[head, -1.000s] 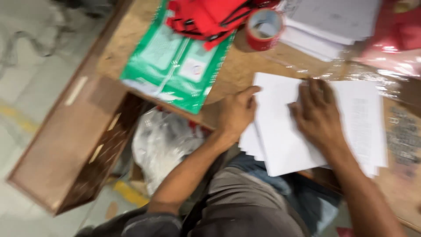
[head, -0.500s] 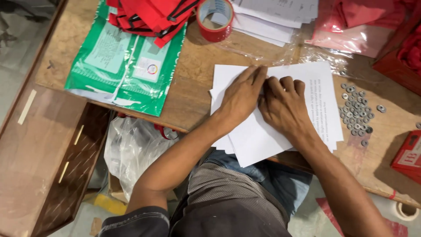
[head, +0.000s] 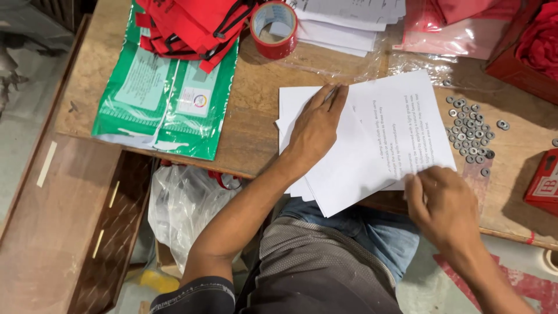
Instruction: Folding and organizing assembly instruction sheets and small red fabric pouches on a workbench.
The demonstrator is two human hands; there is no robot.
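Left hand [head: 317,131] lies flat, fingers spread, pressing down on the stack of white papers [head: 349,168] that overhangs the near edge of the wooden table [head: 256,122]. Right hand [head: 444,203] sits at the near right corner of that stack, fingertips pinched on the edge of the top printed sheet [head: 407,122]; we think it grips just one sheet, but the corner is partly hidden under the fingers, so we can't be sure.

All places below are relative to the stack of papers. Just to its right: a scatter of small metal washers [head: 471,131] on the table. Farther right: a red box [head: 543,183] at the frame edge. Behind it: a roll of red tape [head: 273,29] and another pile of paper [head: 349,23]. Behind and left: green plastic packets [head: 165,102] with red fabric [head: 186,26] on top. Behind and right: clear plastic bags [head: 442,40].

To do this step well, we judge:
- keep the left palm flat and firm so the lower sheets don't slide off the table edge
- pinch only the top sheet's corner, and check that none clings beneath
- lift the corner low and smooth, with no creasing
- keep the sheet's sweep clear of the washers so they don't scatter
- square up the fanned stack against the left hand
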